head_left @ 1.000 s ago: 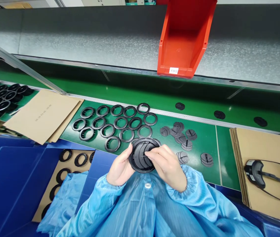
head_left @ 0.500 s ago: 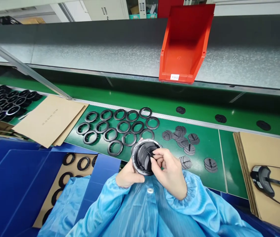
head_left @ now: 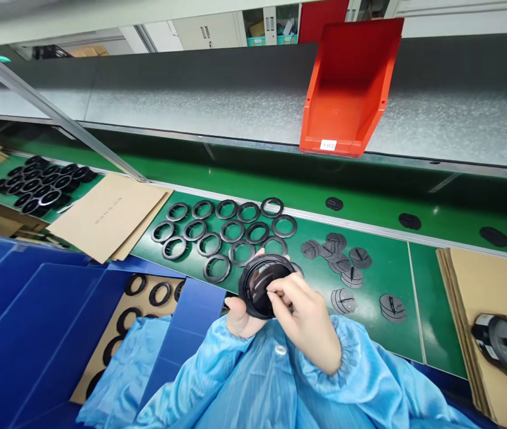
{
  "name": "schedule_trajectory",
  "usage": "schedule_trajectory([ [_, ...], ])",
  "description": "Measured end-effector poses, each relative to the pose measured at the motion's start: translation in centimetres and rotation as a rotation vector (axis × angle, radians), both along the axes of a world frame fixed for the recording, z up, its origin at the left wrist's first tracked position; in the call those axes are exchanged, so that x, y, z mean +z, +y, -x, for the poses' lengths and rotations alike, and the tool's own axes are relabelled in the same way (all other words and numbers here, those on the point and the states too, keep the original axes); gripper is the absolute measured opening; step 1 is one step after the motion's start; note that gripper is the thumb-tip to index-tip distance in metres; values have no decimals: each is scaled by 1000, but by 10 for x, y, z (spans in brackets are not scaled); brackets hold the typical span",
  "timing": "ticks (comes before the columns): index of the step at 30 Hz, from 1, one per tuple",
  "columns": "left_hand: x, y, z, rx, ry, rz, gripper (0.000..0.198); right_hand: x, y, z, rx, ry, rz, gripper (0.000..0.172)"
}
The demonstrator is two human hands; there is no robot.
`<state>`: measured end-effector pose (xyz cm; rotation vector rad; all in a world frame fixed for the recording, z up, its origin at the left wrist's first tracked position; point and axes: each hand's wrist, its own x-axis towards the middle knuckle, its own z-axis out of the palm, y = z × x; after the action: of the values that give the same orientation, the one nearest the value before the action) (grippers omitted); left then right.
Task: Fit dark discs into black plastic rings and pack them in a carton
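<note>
My left hand (head_left: 240, 320) cradles a round black ring-shaped housing (head_left: 253, 280) from the left and below, its thumb free at the side. A glossy dark disc fills the middle of the housing. Thumb and forefinger of my right hand (head_left: 309, 319) are pinched together at the disc's centre, hiding the spot they hold. To the right lie several flat black discs with a raised centre rib (head_left: 338, 262). Left of them stand rows of black rings (head_left: 209, 244) on the green bench (head_left: 369, 354).
A red bin (head_left: 342, 101) sits on the metal shelf above. Cardboard sheets (head_left: 105, 214) lie at left, before dark stacked rings (head_left: 43, 185). At my left is a blue box (head_left: 21, 322) with rings inside. A black device (head_left: 498, 342) rests on cardboard at right.
The housing has tilted in my hands, so its silvery rim now looks dark. My left thumb has moved off the front edge. The view has shifted slightly left.
</note>
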<state>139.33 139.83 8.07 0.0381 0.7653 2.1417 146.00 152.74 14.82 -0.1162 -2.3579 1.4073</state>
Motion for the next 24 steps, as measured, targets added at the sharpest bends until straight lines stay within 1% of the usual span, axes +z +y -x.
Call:
schedule_trajectory([
  [2,7,2,-1,48,21,-12,114,0,1,-2,21,14,-33,16],
  [3,12,2,0,48,19,-13,110,1,2,-4,36,20,-64,19],
  [5,20,2,1,8,-9,-24,104,2,6,-6,74,31,-158,24],
  [8,29,0,4,-61,-73,-84,99,6,14,-8,135,64,-323,28],
  [10,32,-2,5,-108,-116,-103,93,8,21,-7,176,90,-409,30],
  [12,32,-7,6,-174,-153,-95,89,9,28,-5,222,122,-478,27],
  [14,28,-13,6,-249,-173,-75,91,10,33,-2,280,150,-529,22],
  [16,24,-19,6,-310,-175,-57,99,11,35,0,333,168,-550,18],
  [18,21,-23,6,-352,-171,-42,102,13,36,2,368,176,-546,18],
  [21,25,-24,7,-407,-176,-47,94,15,35,4,388,170,-522,21],
  [24,32,-20,8,-392,-178,-40,86,14,33,4,367,172,-504,24],
])
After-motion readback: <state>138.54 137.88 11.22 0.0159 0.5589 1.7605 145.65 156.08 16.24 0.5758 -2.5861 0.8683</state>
